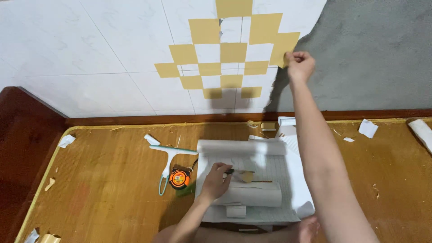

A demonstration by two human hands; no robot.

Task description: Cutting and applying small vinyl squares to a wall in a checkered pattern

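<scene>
White tiled wall (90,45) over a wooden floor (108,189), bare grey cement (373,54) to the right. L to R on floor: paper scraps, teal squeegee (168,155), orange tape measure (179,178), then an unrolled sheet of gridded backing paper (270,173) w/ curled ends. Left hand (215,181) rests on the sheet, fingers curled round a dark slim tool, prob a cutter (230,171); blade end unclear. Right hand (300,64) is up at the wall, thumb and fingers pinching the edge of a tan square (285,48) at the tile/cement border. Judgement: to do it well, line the square's corner up w/ its neighbours before pressing flat, smooth from the stuck edge out. Count: approx 13 tan squares in a checker pattern, 1 squeegee, 1 tape measure, 1 more roll (420,131) far right, 2 hands.
</scene>
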